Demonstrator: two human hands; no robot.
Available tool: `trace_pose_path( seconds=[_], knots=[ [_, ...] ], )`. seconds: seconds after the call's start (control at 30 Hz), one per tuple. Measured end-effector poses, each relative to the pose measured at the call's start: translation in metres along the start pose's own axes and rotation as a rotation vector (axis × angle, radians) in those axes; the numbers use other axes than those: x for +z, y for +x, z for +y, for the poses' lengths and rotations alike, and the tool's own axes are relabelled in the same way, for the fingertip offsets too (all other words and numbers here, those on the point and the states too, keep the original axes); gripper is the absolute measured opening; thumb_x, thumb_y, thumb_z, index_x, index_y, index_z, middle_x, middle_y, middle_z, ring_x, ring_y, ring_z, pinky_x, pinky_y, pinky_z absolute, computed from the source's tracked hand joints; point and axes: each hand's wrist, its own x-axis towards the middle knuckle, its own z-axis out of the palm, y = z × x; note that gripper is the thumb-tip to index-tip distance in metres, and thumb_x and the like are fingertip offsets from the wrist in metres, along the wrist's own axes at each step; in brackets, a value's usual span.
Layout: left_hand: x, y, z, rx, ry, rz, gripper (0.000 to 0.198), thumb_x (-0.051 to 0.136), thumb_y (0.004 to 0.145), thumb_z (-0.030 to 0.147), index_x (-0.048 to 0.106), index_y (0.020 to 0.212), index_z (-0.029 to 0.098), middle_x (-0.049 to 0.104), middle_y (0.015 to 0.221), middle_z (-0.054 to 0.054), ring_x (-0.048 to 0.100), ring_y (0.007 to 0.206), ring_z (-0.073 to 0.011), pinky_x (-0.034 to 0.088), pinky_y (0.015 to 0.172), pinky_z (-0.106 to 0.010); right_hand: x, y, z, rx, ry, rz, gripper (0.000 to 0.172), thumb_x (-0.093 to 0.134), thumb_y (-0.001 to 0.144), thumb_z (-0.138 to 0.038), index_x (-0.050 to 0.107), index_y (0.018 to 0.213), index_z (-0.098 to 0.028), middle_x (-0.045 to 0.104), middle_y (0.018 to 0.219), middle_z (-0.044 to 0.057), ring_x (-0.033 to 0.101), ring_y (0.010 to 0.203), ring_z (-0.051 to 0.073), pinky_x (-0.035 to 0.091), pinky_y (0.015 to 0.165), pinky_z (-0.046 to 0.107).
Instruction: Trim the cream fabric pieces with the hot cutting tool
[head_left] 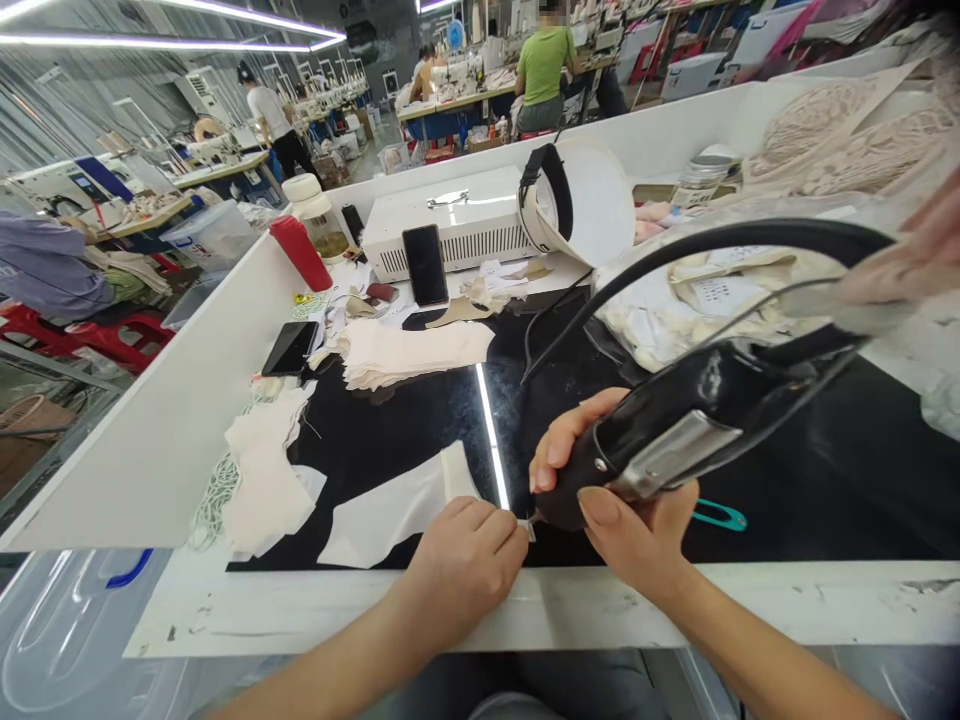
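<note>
My right hand is wrapped round a black handheld tool with a metal lever on its side and a thick cable at its back end. The tool points down and left, its narrow tip close to a small pale end of fabric beside my left knuckles. My left hand is closed low on the black work surface, gripping the edge of a white fabric piece. Part of that piece is hidden under my fingers. A teal thread snipper lies right of my right hand.
Cream fabric pieces are stacked behind my hands, with more at left. A phone leans on a white vented box. A red bottle stands at the left wall. The black cable arches over the right side. People sit at machines beyond.
</note>
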Motion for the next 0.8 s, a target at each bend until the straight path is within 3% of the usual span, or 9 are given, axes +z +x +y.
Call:
trace_pose_path(
  seconds=[0.23, 0.43, 0.57, 0.8],
  knots=[
    [0.0098, -0.0043, -0.0043, -0.044, -0.046, 0.046, 0.037, 0.048, 0.117, 0.010, 0.063, 0.086, 0.021, 0.064, 0.077, 0.002, 0.059, 0.067, -0.0183, 0.048, 0.061, -0.034, 0.0016, -0.0009, 0.0008, -0.012, -0.026, 0.009, 0.045, 0.096, 0.092, -0.044, 0.064, 0.120, -0.030, 0.074, 0.086, -0.003, 0.069, 0.061, 0.014, 0.065, 0.054, 0.027],
    [0.0053, -0.0024, -0.0064, -0.070, -0.062, 0.062, 0.034, 0.052, 0.116, 0.010, 0.063, 0.086, 0.021, 0.065, 0.078, 0.001, 0.061, 0.069, -0.0173, 0.050, 0.064, -0.033, 0.0058, 0.0018, -0.0022, -0.003, -0.033, 0.041, 0.045, 0.100, 0.087, -0.043, 0.064, 0.111, -0.029, 0.073, 0.082, -0.004, 0.069, 0.057, 0.014, 0.065, 0.052, 0.028],
    [0.0043, -0.0033, -0.0056, -0.041, -0.022, 0.083, 0.029, 0.057, 0.114, 0.010, 0.062, 0.088, 0.021, 0.063, 0.077, 0.002, 0.060, 0.069, -0.0168, 0.047, 0.065, -0.033, 0.0070, 0.0012, -0.0028, 0.015, -0.052, 0.082, 0.049, 0.100, 0.085, -0.047, 0.064, 0.113, -0.029, 0.072, 0.081, -0.005, 0.068, 0.057, 0.014, 0.065, 0.052, 0.030],
    [0.0091, -0.0073, -0.0035, -0.020, 0.002, 0.073, 0.030, 0.054, 0.115, 0.008, 0.062, 0.089, 0.020, 0.062, 0.076, 0.002, 0.058, 0.069, -0.0168, 0.042, 0.066, -0.034, 0.0037, 0.0021, -0.0030, -0.019, -0.049, 0.018, 0.043, 0.098, 0.090, -0.043, 0.066, 0.115, -0.029, 0.074, 0.084, -0.003, 0.068, 0.059, 0.014, 0.063, 0.053, 0.029]
  ],
)
